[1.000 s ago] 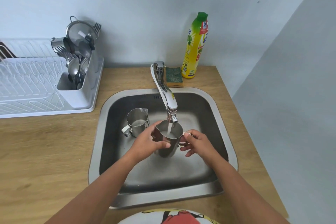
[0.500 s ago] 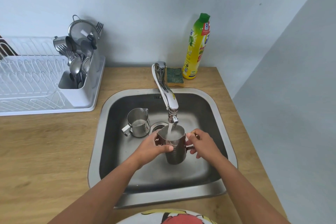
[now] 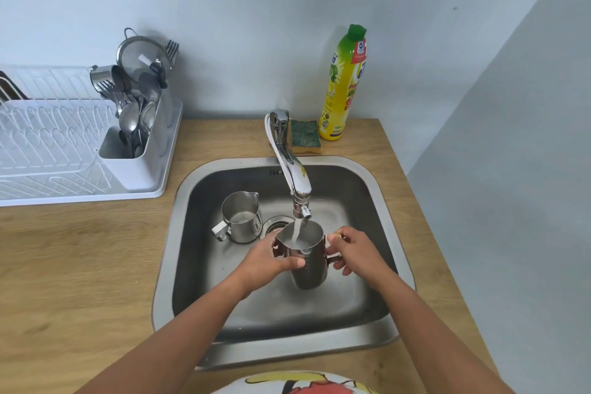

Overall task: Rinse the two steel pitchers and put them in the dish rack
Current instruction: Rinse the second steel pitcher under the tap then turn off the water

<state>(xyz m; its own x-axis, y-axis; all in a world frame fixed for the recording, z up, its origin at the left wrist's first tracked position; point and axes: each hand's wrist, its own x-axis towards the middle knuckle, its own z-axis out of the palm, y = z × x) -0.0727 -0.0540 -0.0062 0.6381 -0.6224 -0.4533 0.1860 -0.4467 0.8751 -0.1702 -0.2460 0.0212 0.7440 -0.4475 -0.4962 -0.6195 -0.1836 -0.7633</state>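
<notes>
A pale wall (image 3: 256,9) backs your wooden counter (image 3: 80,265); the white dish rack (image 3: 48,144) sits left of the steel sink (image 3: 166,265). You hold one pitcher (image 3: 308,272) upright under the running tap (image 3: 294,173) to fill: left hand (image 3: 265,262) wrapped round its body, right hand (image 3: 355,249) pinching its handle. The second pitcher (image 3: 241,217) stands in the sink, waiting.
</notes>
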